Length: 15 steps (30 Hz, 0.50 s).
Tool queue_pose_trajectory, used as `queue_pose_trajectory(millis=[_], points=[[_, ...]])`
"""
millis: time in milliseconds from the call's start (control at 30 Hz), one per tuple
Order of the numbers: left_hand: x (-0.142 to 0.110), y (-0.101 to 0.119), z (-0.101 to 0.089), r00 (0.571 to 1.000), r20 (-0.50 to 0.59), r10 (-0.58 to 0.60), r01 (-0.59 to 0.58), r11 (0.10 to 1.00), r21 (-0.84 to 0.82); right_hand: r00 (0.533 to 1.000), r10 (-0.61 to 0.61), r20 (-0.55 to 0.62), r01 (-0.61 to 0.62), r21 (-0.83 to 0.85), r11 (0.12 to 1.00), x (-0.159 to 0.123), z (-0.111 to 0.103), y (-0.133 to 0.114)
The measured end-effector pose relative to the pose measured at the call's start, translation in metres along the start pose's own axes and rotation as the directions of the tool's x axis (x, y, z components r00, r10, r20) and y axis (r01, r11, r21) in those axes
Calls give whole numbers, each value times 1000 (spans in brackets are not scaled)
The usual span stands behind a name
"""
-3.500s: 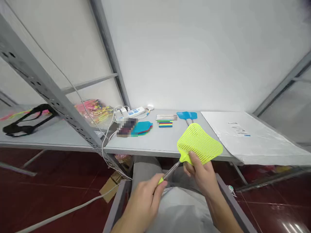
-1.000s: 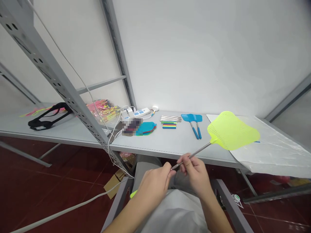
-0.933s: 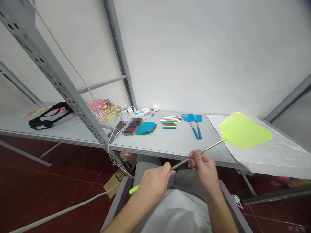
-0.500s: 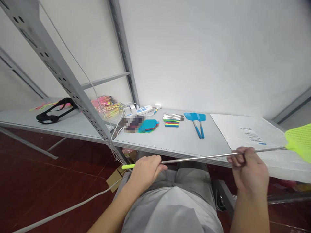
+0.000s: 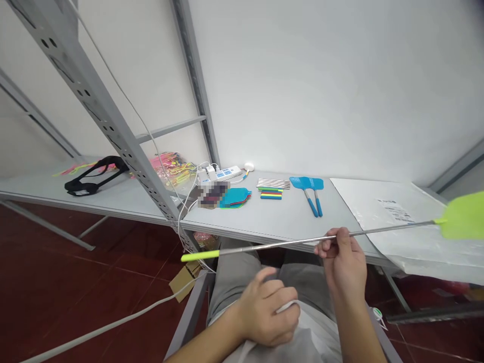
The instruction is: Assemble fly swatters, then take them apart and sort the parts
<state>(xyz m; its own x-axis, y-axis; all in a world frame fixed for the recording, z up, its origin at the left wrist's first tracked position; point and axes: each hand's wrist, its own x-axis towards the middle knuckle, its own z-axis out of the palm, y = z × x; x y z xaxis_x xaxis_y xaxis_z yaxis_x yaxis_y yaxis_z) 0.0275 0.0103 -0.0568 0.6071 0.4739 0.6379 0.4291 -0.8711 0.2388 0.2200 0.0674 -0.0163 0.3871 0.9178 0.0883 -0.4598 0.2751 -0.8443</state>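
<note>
A fly swatter with a lime-green paddle [image 5: 463, 217], a thin telescopic metal rod [image 5: 287, 244] and a lime-green handle [image 5: 200, 255] stretches out over my lap. My right hand [image 5: 342, 257] pinches the rod between thumb and fingers. The handle end is free, pointing left. Below the rod, in front of my shirt [image 5: 313, 333], my left hand [image 5: 270, 310] is loosely curled with the thumb apart. White cloth shows through a gap between its fingers, and I see nothing held there.
On the table [image 5: 260, 217] lie two blue fly swatters [image 5: 308, 189], metal rods [image 5: 274, 183], coloured handles [image 5: 271, 194] and stacked paddles [image 5: 235, 195]. A power strip [image 5: 223, 174], a white plastic bag [image 5: 378, 199] and a black strap [image 5: 96, 174] also rest there. A perforated post [image 5: 98, 118] rises at left.
My left hand has let go of the swatter's handle end and dropped right, towards my shirt. My right hand has shifted left, its grip now nearer the rod's middle.
</note>
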Motion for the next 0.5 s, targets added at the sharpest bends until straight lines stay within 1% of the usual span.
queue_pose_trajectory(millis=[33,67,100,133,167,200,233,267,300,333,400,433,500], points=[[1,-2,3,999,23,-39,41,993,-110,1000,-19,-12,19,5,1000,-1,1,-2],[3,-5,5,991,8,-133,132,968,-212,999,-31,-22,31,13,999,-1,1,-3],[6,-8,6,961,-39,-275,250,917,-311,999,-35,-29,35,23,999,-1,2,-3],[8,-12,6,891,-101,-443,367,832,-415,999,-33,-36,34,31,999,-1,2,-3],[10,-16,5,783,-156,-602,451,722,-525,999,-25,-40,26,37,999,-1,1,-3],[13,-20,3,657,-196,-728,484,606,-631,999,-10,-40,12,42,999,0,1,-1],[15,-24,1,537,-221,-814,469,506,-724,999,7,-35,-6,45,999,1,0,1],[19,-27,-2,441,-234,-867,423,431,-797,999,24,-26,-23,48,999,1,-1,3],[22,-31,-5,377,-236,-895,364,378,-851,999,38,-17,-37,51,998,2,-2,6],[27,-33,-8,341,-235,-910,307,344,-887,999,49,-10,-48,55,997,3,-3,8],[38,-39,-14,296,-244,-923,224,316,-922,998,64,0,-64,63,996,3,-4,11],[44,-42,-18,272,-270,-924,190,326,-926,997,71,6,-72,66,995,3,-4,11],[59,-50,-26,223,-361,-905,107,391,-914,997,79,14,-79,79,994,4,-4,7]])
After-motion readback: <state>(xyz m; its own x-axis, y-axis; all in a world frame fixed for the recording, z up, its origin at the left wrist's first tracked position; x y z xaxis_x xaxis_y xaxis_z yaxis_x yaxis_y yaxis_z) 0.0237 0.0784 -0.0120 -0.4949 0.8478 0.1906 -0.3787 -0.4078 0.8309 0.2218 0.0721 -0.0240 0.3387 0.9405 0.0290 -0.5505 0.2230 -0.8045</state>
